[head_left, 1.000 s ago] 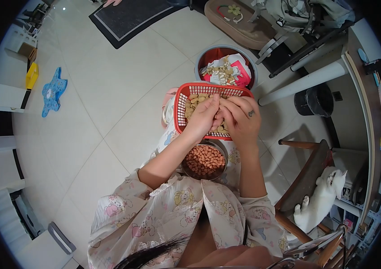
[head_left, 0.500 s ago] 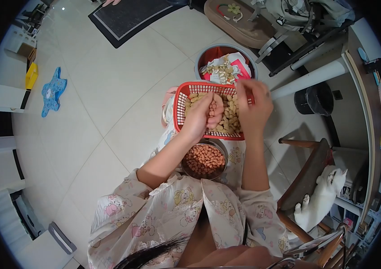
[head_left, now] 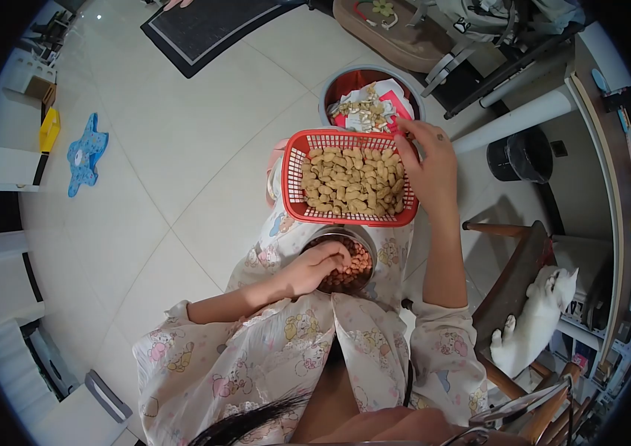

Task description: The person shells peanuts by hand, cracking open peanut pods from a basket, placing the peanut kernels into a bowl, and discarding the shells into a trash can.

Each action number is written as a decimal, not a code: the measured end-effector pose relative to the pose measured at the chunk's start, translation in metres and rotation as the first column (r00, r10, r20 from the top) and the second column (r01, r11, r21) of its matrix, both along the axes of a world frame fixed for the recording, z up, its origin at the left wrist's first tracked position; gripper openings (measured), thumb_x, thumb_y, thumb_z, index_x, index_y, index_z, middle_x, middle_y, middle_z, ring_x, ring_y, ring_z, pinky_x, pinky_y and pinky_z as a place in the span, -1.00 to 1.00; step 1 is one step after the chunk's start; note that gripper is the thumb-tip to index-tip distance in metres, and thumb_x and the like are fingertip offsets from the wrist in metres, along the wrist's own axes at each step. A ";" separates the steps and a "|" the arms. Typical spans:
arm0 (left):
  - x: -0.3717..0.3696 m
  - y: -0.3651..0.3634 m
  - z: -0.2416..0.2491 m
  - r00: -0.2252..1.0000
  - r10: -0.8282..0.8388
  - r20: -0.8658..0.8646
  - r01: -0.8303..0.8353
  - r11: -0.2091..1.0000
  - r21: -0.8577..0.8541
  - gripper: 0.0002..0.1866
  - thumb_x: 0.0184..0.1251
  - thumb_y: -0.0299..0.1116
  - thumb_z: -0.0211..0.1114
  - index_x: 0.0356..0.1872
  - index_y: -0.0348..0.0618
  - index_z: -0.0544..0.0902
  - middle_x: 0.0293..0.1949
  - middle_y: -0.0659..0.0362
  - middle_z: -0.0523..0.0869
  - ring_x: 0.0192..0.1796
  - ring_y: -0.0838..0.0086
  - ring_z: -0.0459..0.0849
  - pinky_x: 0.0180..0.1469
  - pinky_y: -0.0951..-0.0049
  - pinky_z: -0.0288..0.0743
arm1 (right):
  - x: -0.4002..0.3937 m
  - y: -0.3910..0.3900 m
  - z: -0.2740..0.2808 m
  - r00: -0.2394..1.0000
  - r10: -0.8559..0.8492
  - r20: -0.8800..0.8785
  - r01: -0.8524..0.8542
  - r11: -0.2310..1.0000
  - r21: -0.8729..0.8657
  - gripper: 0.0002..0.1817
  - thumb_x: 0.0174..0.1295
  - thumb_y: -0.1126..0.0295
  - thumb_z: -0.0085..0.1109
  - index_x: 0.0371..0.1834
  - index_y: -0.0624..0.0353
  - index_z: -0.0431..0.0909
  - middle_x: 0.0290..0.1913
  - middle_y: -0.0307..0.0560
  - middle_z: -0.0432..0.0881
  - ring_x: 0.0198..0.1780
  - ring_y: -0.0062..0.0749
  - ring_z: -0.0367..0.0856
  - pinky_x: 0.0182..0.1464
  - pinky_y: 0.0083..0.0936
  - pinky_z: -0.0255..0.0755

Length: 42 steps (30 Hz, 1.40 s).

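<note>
My left hand (head_left: 314,269) is in the mouth of a metal bowl (head_left: 369,241) on my lap. Its curled fingers close over shelled peanuts (head_left: 358,260); the palm side is hidden. Beyond the bowl, a red plastic basket (head_left: 323,217) holds many unshelled peanuts (head_left: 352,178). At the basket's right rim is my right hand (head_left: 430,152), thumb and fingers apart, with nothing visible between them. Its fingertips reach the near edge of a bucket (head_left: 324,100), which contains peanut shells (head_left: 366,113), white paper and something pink.
A white cat (head_left: 531,320) lies at the right by a wooden chair (head_left: 505,282). Behind it stand a desk (head_left: 590,126) and a black bin (head_left: 519,158). A blue star-shaped item (head_left: 86,154) and a dark mat (head_left: 211,33) lie on the tiled floor.
My left hand has come from above the basket, with peanut kernels in it, down to the metal bowl. My right hand has shifted slightly, its fingers now spread beside the basket and bucket.
</note>
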<state>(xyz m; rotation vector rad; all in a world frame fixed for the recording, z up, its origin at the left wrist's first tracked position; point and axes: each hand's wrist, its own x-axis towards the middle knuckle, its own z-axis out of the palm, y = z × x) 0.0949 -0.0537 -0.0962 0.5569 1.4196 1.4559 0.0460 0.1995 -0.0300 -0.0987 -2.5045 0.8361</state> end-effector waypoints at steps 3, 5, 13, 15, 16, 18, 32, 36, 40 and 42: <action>0.000 -0.003 0.001 0.995 -0.062 -0.082 0.059 0.998 -0.036 -0.74 0.39 -0.49 -0.13 -0.03 -0.24 0.50 -0.05 0.18 0.55 0.07 0.47 0.47 0.20 0.49 0.27 | 0.013 0.004 0.001 0.998 0.057 0.003 -0.057 0.995 0.085 -0.80 0.12 0.39 0.22 -0.19 0.17 0.63 -0.20 -0.06 0.65 -0.10 -0.13 0.55 0.01 -0.28 0.40; -0.001 -0.007 0.004 0.994 -0.056 -0.097 0.055 0.998 -0.014 -0.72 0.38 -0.47 -0.11 0.01 -0.22 0.50 -0.02 0.15 0.56 0.09 0.45 0.48 0.21 0.49 0.27 | 0.020 0.006 0.006 0.993 0.105 0.057 -0.114 0.978 0.174 -0.84 0.06 0.40 0.25 -0.29 0.17 0.65 -0.24 -0.13 0.66 -0.13 -0.17 0.54 0.00 -0.31 0.39; -0.009 -0.008 0.018 0.989 -0.138 0.045 0.137 0.990 0.005 -0.66 0.36 -0.47 -0.10 0.09 -0.22 0.48 0.06 0.13 0.55 0.17 0.46 0.45 0.26 0.47 0.24 | 0.027 0.000 0.000 0.980 0.153 0.129 -0.192 0.896 0.400 -0.88 -0.05 0.39 0.30 -0.42 0.12 0.65 -0.31 -0.24 0.60 -0.07 -0.27 0.47 0.09 -0.29 0.30; -0.008 -0.008 0.018 0.989 -0.127 0.079 0.124 0.991 0.041 -0.65 0.35 -0.48 -0.10 0.11 -0.25 0.47 0.06 0.15 0.55 0.16 0.49 0.46 0.27 0.47 0.25 | 0.025 -0.004 -0.002 0.984 0.138 0.111 -0.173 0.878 0.445 -0.89 -0.07 0.40 0.30 -0.44 0.12 0.64 -0.32 -0.26 0.59 -0.05 -0.28 0.45 0.11 -0.27 0.29; -0.008 -0.007 0.019 0.989 -0.126 0.078 0.123 0.992 0.038 -0.65 0.35 -0.48 -0.10 0.11 -0.25 0.47 0.06 0.15 0.55 0.16 0.49 0.46 0.27 0.47 0.25 | 0.024 -0.004 -0.004 0.984 0.138 0.110 -0.174 0.861 0.478 -0.89 -0.09 0.40 0.31 -0.46 0.11 0.63 -0.32 -0.27 0.58 -0.06 -0.29 0.45 0.12 -0.27 0.28; -0.007 -0.008 0.020 0.990 -0.133 0.036 0.133 0.991 0.023 -0.65 0.35 -0.50 -0.12 0.11 -0.27 0.46 0.05 0.14 0.56 0.14 0.47 0.48 0.26 0.46 0.27 | 0.023 -0.006 -0.007 0.984 0.142 0.107 -0.177 0.843 0.507 -0.89 -0.11 0.40 0.31 -0.47 0.11 0.62 -0.32 -0.28 0.57 -0.06 -0.31 0.44 0.12 -0.28 0.28; -0.114 0.025 0.093 0.986 0.060 0.156 -0.118 0.911 0.394 -0.52 0.51 -0.22 -0.27 0.03 -0.46 0.48 -0.07 -0.07 0.64 -0.02 0.31 0.62 0.01 0.41 0.48 | 0.027 -0.001 -0.007 0.997 0.048 0.055 -0.051 0.997 0.051 -0.87 0.03 0.39 0.29 -0.36 0.13 0.60 -0.37 -0.18 0.63 -0.15 -0.21 0.52 0.07 -0.28 0.29; -0.171 0.079 0.081 0.946 0.289 0.143 -0.322 0.877 0.357 -0.48 0.52 -0.15 -0.29 0.03 -0.42 0.51 0.00 -0.08 0.62 0.09 0.32 0.56 0.22 0.36 0.34 | 0.023 -0.004 -0.007 0.998 0.023 0.058 -0.016 0.993 -0.121 -0.86 0.04 0.38 0.29 -0.33 0.14 0.63 -0.37 -0.15 0.64 -0.18 -0.20 0.54 0.04 -0.32 0.32; -0.210 0.120 0.049 0.976 0.216 0.004 -0.212 0.955 0.207 -0.44 0.51 -0.05 -0.25 0.09 -0.34 0.52 0.14 -0.02 0.57 0.27 0.29 0.38 0.39 0.34 0.08 | 0.019 0.001 -0.010 0.999 0.037 -0.034 -0.039 0.997 -0.072 -0.86 0.05 0.39 0.28 -0.33 0.18 0.64 -0.35 -0.11 0.66 -0.22 -0.21 0.56 -0.04 -0.36 0.36; -0.217 0.133 0.042 0.978 0.188 -0.089 -0.179 0.978 0.105 -0.41 0.49 0.00 -0.24 0.12 -0.33 0.51 0.17 -0.01 0.55 0.31 0.28 0.32 0.41 0.35 0.01 | 0.017 0.002 -0.007 0.999 0.043 -0.020 -0.045 0.994 -0.096 -0.86 0.05 0.41 0.28 -0.34 0.20 0.64 -0.35 -0.09 0.66 -0.24 -0.22 0.57 -0.09 -0.38 0.39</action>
